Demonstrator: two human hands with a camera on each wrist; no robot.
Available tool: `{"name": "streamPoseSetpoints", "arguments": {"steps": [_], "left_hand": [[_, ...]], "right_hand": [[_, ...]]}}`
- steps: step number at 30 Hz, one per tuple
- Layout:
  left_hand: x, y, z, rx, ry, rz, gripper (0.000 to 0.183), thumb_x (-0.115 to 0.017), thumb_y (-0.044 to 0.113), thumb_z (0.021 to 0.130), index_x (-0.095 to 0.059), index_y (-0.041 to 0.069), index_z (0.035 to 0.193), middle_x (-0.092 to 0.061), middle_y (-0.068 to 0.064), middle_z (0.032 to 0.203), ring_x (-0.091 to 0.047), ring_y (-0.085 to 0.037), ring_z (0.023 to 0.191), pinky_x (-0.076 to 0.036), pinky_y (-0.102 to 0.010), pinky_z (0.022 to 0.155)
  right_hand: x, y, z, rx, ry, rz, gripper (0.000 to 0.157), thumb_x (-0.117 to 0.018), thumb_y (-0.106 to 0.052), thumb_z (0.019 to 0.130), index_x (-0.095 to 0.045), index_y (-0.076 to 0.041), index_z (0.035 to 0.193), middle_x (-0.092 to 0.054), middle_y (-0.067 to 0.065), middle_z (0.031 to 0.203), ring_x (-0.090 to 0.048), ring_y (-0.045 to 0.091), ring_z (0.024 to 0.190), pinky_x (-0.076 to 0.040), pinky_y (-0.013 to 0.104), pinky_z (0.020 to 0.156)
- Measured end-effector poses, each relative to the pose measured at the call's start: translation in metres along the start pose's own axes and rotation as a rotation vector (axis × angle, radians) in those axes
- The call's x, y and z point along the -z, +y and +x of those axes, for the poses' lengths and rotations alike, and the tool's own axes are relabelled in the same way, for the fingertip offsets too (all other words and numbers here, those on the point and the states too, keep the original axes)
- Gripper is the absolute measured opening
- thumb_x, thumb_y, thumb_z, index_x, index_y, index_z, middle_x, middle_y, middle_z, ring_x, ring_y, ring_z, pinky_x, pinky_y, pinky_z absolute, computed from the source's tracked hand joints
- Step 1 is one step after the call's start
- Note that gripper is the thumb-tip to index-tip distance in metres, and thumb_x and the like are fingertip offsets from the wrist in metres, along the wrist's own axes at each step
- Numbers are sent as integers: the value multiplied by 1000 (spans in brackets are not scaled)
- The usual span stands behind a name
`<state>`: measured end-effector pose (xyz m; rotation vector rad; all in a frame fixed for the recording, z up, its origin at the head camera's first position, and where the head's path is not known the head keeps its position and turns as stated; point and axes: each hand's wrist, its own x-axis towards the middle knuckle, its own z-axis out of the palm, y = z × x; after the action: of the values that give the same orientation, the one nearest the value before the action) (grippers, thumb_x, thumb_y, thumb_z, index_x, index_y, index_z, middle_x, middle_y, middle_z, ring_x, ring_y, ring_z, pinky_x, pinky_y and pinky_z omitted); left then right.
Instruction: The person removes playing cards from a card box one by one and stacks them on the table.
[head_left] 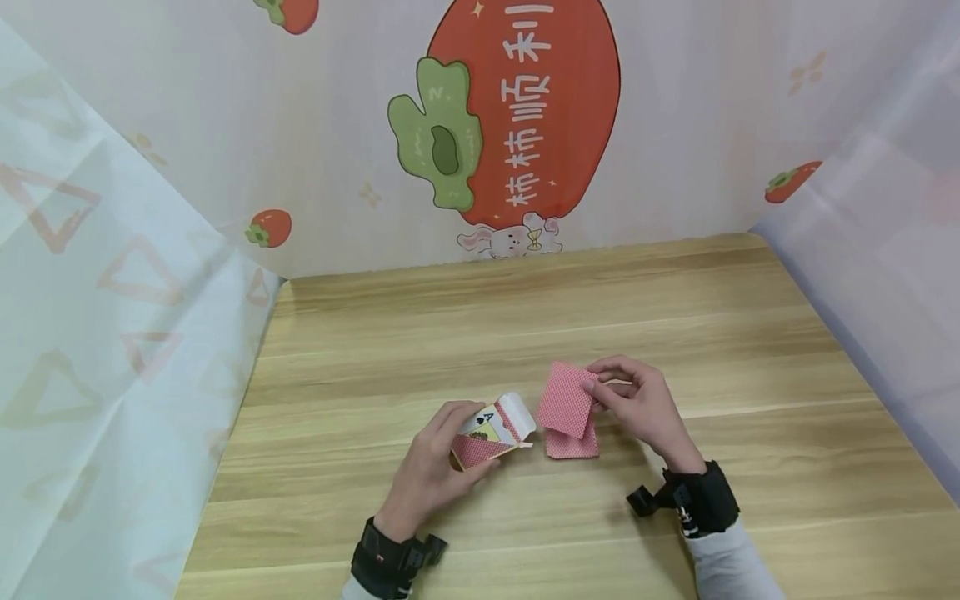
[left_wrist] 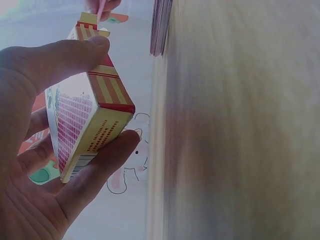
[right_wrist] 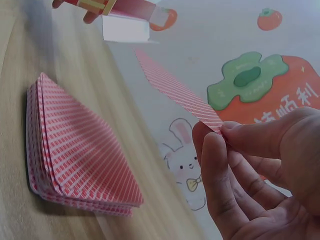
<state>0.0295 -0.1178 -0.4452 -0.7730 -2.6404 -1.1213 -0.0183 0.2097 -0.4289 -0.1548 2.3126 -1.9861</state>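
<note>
My left hand grips a playing-card box between thumb and fingers, clear of the table. The box has an ace of spades printed on its face, and its white flap stands out at the end toward the right hand. In the left wrist view the box shows its barcode end and striped side. My right hand pinches a red-patterned playing card by one edge between thumb and fingertips. Below that card, a stack of cards lies face down on the table, partly covered in the head view.
The wood-grain table runs back to a printed cloth with a big persimmon picture. Pale cloth also hangs at the left and right sides. A black camera band sits on each wrist.
</note>
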Motion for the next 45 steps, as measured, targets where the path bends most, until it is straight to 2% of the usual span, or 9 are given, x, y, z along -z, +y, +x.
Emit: {"name": "streamPoseSetpoints", "arguments": {"steps": [8,14,20,23,36,42,45], "left_hand": [[-1,0,0,1,2,6,74,-90,32,77,-57,13,140,-61,-2,132,-63,-15,112,-59,-37,89],[-1,0,1,-3,4,12,73,-89,33,77,-57,13,140,-61,-1,131,-63,-14,112,-59,-36,88],[-2,-1,0,-2,1,16,73,-88,35,78,-57,13,140,-61,-1,132,-63,-14,112,-59,-36,89],[-2,-1,0,0,-1,17,73,-88,35,78,-57,14,141,-61,-1,132,-63,-15,113,-59,-36,89],[-2,-1,1,-3,-6,-3,74,-89,31,77,-57,11,140,-61,-2,133,-63,-15,114,-58,-37,91],[-2,0,0,0,-10,-14,75,-90,30,77,-56,13,141,-61,-2,134,-63,-15,114,-59,-37,91],[-2,0,0,-5,-9,-17,75,-90,30,76,-56,13,141,-61,-2,134,-63,-15,114,-59,-37,91]], "right_hand": [[-1,11,4,-62,-12,-74,35,-79,-20,90,-73,7,112,-73,24,103,-76,18,75,-62,41,66],[-5,19,4,-101,-40,-199,30,-79,-18,89,-77,4,109,-77,19,96,-75,19,70,-61,35,62],[-11,22,4,18,-3,-434,18,-83,-16,85,-81,-5,100,-75,3,85,-67,15,70,-53,26,60],[-12,23,3,70,20,-504,15,-84,-15,84,-81,-7,96,-72,0,84,-63,13,71,-51,25,61],[-15,23,2,124,21,-545,16,-82,-11,85,-78,-5,99,-72,3,87,-65,14,74,-54,28,64],[-23,10,-1,205,61,-451,16,-79,-4,87,-78,-2,103,-74,4,93,-70,16,79,-59,28,66],[-30,0,-4,229,55,-388,16,-78,-4,87,-79,-3,103,-75,1,94,-70,14,80,-59,26,66]]}}
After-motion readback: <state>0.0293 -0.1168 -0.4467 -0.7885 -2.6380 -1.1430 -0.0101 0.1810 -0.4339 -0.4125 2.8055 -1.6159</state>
